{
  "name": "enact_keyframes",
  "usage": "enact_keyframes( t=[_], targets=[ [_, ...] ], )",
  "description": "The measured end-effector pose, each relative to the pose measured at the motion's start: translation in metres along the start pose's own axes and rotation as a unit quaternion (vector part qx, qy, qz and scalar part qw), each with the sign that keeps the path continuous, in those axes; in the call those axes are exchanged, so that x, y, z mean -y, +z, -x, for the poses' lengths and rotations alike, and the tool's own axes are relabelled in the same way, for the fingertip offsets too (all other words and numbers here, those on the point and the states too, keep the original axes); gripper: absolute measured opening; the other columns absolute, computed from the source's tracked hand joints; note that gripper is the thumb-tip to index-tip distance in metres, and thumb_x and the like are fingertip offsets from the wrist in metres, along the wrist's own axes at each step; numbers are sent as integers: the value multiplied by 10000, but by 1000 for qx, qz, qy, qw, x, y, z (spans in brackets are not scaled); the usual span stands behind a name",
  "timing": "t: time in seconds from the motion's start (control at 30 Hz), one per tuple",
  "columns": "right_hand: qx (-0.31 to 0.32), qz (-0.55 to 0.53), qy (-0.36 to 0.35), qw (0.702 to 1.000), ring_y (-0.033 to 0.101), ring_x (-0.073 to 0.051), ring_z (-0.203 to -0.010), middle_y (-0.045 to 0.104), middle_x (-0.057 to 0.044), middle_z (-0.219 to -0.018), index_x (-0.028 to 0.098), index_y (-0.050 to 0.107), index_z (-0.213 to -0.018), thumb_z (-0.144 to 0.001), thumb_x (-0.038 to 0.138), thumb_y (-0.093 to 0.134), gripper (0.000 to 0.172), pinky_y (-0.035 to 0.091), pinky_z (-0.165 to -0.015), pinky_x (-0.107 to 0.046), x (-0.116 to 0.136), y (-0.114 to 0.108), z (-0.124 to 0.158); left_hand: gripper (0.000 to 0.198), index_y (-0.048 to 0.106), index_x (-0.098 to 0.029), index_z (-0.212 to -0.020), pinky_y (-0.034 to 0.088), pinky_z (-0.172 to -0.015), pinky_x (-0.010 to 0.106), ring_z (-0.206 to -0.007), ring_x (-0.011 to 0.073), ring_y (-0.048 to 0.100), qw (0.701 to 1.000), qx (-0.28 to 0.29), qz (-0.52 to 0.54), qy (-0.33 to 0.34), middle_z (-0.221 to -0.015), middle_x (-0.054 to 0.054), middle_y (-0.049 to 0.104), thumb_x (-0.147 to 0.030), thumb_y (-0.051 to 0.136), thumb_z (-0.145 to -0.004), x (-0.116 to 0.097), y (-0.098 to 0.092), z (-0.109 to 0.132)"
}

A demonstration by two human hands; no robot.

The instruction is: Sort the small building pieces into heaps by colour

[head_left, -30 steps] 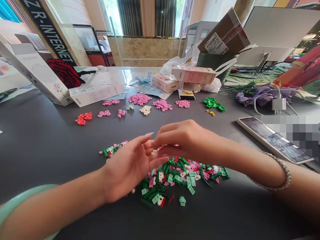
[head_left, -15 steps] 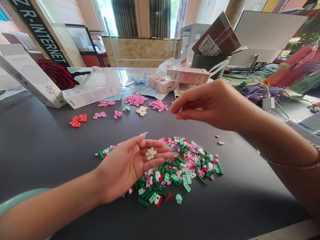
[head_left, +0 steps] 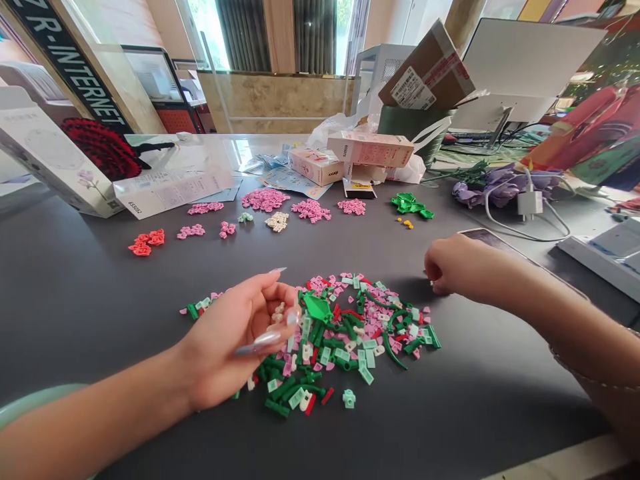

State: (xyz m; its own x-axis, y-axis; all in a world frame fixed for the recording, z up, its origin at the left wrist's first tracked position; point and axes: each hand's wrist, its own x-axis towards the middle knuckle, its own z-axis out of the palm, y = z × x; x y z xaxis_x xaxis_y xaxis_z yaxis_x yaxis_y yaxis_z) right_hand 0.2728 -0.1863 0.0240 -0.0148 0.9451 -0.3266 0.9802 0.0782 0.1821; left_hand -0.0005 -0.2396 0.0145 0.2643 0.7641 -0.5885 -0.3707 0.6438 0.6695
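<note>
My left hand (head_left: 235, 347) is palm up over the left side of a brick pile, its fingers curled around several small cream building-brick pieces (head_left: 278, 312). Down at the tabletop, right of the pile, my right hand (head_left: 453, 267) has its fingertips pinched together, with a pale speck, apparently a small cream brick piece (head_left: 431, 283), showing at them. The loose pile of bricks (head_left: 345, 333) mixes pink, dark green, pale mint, red and cream parts. A bright green leaf piece (head_left: 319, 308) lies on it beside my left fingers. One mint piece (head_left: 349, 399) lies apart in front.
Behind the pile are sorted groups: red pieces (head_left: 147, 242), pink pieces (head_left: 265, 199), cream pieces (head_left: 277, 221), green leaves (head_left: 412, 205) and yellow bits (head_left: 406, 223). White boxes (head_left: 173, 190) stand left. A phone (head_left: 520, 257) lies under my right forearm, near a charger (head_left: 530, 202).
My right hand has come down and right from above the table to the tabletop. My left fingers have curled up around the cream pieces. A green leaf piece now shows on the pile.
</note>
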Motion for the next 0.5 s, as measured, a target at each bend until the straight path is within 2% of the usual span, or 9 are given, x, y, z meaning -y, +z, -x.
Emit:
enact_keyframes(
  t=[0.1,0.17,0.3,0.4,0.5],
  targets=[
    [-11,-36,-54,998,605,-211,-640,638,-41,-638,156,638,-644,-662,-14,552,191,391,-554,-289,0,1,3,503,500,-139,-471,284,-287,127,-296,34,311,999,28,-17,-18,-419,-31,351,-302,397,-936,-1,-1,1],
    [-25,-88,-111,990,584,-192,-622,626,-25,-628,169,635,-645,-687,43,538,164,392,-563,-287,-1,0,7,505,486,-145,-459,281,-287,130,-293,34,290,998,49,-19,-22,-411,-32,343,-310,401,-929,-1,-2,1],
    [-7,-213,-238,948,508,-137,-536,556,26,-569,185,613,-659,-726,172,531,107,347,-494,-249,1,-1,17,501,477,-148,-450,274,-285,133,-297,36,282,998,55,-18,-31,-414,-29,348,-313,414,-919,0,-5,-2],
    [-18,-244,-270,931,466,-116,-527,534,47,-558,182,592,-646,-703,144,522,98,339,-495,-231,8,0,22,497,483,-150,-456,279,-291,134,-303,37,284,998,55,-23,-37,-422,-26,357,-322,418,-919,1,-6,-4],
    [-46,-231,-264,935,456,-107,-525,540,53,-562,174,587,-635,-683,80,527,122,332,-507,-226,17,2,24,493,492,-150,-465,284,-296,134,-307,34,277,997,60,-28,-35,-426,-28,359,-327,421,-920,1,-6,-4]
  ],
)
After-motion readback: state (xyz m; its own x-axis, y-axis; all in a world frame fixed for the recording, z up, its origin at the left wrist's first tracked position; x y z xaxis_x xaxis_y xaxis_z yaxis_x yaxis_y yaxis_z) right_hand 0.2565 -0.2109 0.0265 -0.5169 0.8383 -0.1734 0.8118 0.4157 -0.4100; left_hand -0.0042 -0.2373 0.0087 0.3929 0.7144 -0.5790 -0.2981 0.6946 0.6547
